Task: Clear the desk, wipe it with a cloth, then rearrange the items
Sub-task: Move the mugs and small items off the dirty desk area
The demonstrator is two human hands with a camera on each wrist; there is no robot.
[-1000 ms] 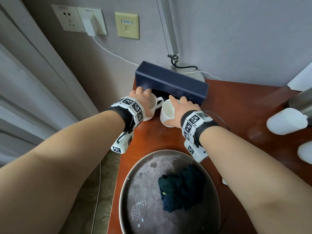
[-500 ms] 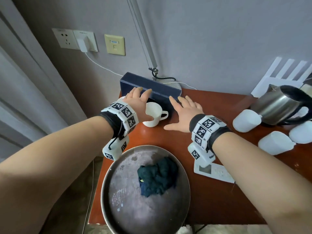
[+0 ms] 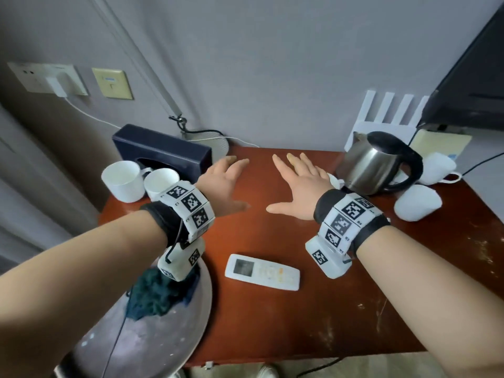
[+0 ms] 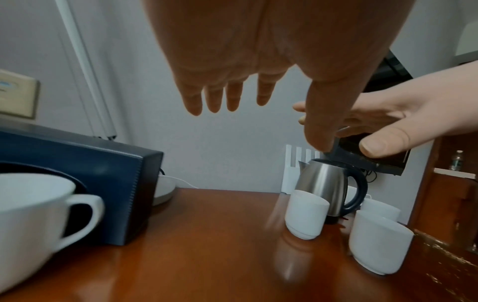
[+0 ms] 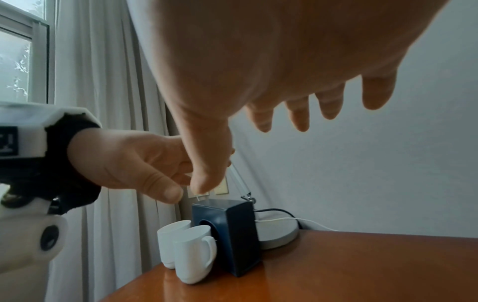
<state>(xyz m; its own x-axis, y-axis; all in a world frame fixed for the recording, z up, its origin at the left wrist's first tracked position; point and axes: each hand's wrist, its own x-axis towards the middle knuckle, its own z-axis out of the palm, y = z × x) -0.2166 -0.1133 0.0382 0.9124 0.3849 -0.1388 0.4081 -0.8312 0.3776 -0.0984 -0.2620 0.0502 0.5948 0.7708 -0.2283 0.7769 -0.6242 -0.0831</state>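
Both hands are released, palms down with fingers straight, above the far middle of the reddish-brown wooden desk [image 3: 272, 323]: the left hand [image 3: 222, 184] and right hand [image 3: 298, 186] side by side, grasping nothing. Two white ceramic mugs [image 3: 141, 181] stand upright at the far left, touching the dark blue rectangular box [image 3: 163, 148], just left of the left hand. The crumpled dark teal cloth [image 3: 161, 291] lies in the round grey metal tray [image 3: 152, 336] near left, apparently beneath the left wrist.

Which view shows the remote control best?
The head view: the remote control lies whole on the desk, screen and buttons visible, below both open hands. Neither wrist view shows it at all.
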